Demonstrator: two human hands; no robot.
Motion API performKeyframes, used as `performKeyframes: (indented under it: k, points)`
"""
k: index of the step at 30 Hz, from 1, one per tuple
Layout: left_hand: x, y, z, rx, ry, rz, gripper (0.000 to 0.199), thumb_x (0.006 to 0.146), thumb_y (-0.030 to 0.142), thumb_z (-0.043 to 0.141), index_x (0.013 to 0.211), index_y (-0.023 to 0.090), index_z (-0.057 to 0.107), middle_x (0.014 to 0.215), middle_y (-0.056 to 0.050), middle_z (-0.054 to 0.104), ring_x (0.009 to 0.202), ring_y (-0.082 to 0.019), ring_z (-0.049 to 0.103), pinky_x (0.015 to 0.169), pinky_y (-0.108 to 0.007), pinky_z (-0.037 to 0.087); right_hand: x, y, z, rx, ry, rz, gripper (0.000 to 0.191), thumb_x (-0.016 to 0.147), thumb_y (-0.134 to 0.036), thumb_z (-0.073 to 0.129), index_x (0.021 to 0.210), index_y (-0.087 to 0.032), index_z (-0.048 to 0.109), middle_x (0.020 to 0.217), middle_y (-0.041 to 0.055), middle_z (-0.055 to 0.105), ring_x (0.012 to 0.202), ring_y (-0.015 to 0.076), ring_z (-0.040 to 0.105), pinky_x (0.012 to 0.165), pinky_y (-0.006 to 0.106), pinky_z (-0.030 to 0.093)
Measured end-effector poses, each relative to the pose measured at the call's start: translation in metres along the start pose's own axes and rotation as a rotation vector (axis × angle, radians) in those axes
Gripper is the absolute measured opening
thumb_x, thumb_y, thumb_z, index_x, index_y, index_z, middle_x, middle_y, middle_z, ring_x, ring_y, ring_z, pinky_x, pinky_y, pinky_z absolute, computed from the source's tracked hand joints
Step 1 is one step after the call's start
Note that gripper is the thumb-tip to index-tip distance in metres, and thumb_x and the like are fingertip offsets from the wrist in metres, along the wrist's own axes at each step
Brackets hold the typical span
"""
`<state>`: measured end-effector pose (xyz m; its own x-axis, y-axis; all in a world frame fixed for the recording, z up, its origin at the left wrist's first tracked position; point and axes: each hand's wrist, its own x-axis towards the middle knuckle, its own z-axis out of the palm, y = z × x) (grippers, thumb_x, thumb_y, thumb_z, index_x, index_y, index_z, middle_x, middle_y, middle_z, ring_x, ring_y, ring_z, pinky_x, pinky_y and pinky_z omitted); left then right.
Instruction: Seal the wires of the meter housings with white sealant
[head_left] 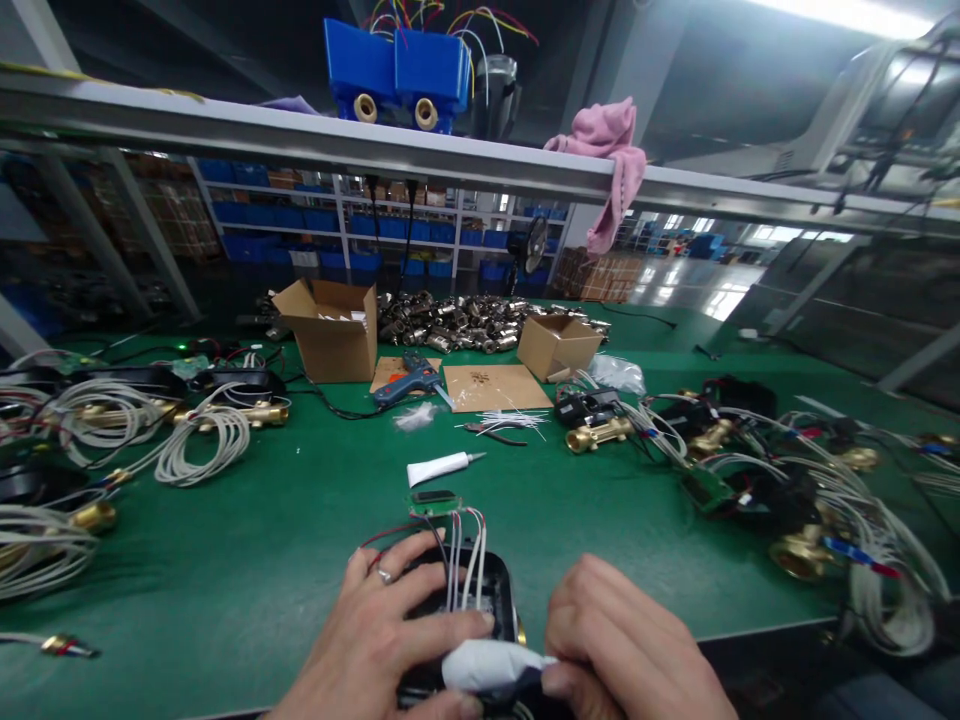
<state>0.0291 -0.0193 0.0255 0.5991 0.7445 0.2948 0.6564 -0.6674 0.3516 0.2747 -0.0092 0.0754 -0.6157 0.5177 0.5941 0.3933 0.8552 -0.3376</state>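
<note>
My left hand (390,630), with a ring on one finger, is spread over a black plastic housing (499,580) at the front edge of the table and grips it. White wires run from the housing to a small green circuit board (435,503) lying just beyond it. A soft-looking white piece (487,665) lies across the housing, between my left index finger and thumb. Its narrow right end is pinched in my closed right hand (622,640); what exactly it is, I cannot make out. A white tube with a nozzle (442,467) lies beyond the board.
Brass valve assemblies with coiled cables lie at left (202,440) and right (802,550). Farther back are a glue gun (409,380), pliers (495,434), a cardboard sheet (495,388), two cardboard boxes (337,345) and piled metal fittings (457,320). A shelf (480,150) spans above.
</note>
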Motion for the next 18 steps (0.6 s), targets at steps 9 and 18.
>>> performKeyframes:
  k: [9, 18]
  points:
    - [-0.003, 0.012, -0.004, -0.013, 0.012, -0.127, 0.041, 0.091, 0.073, 0.054, 0.125, 0.052, 0.061, 0.132, 0.010, 0.064, 0.133, -0.028, 0.048, 0.097, -0.039, 0.036, -0.005, 0.000, -0.006, 0.174, -0.013, 0.196, 0.037, 0.106, -0.050, 0.040, 0.088, -0.020, 0.051, 0.076, 0.0010, 0.058, 0.068, 0.0141, 0.056, 0.059, 0.024, 0.045]
    - [-0.001, -0.004, 0.000, 0.036, 0.009, 0.028, 0.044, 0.091, 0.067, 0.060, 0.131, 0.047, 0.059, 0.129, 0.006, 0.067, 0.130, -0.029, 0.053, 0.088, -0.036, 0.041, -0.013, 0.001, -0.002, 0.156, -0.010, 0.255, 0.038, 0.108, -0.043, 0.037, 0.080, -0.021, 0.048, 0.070, 0.0004, 0.056, 0.062, 0.0134, 0.054, 0.055, 0.023, 0.042]
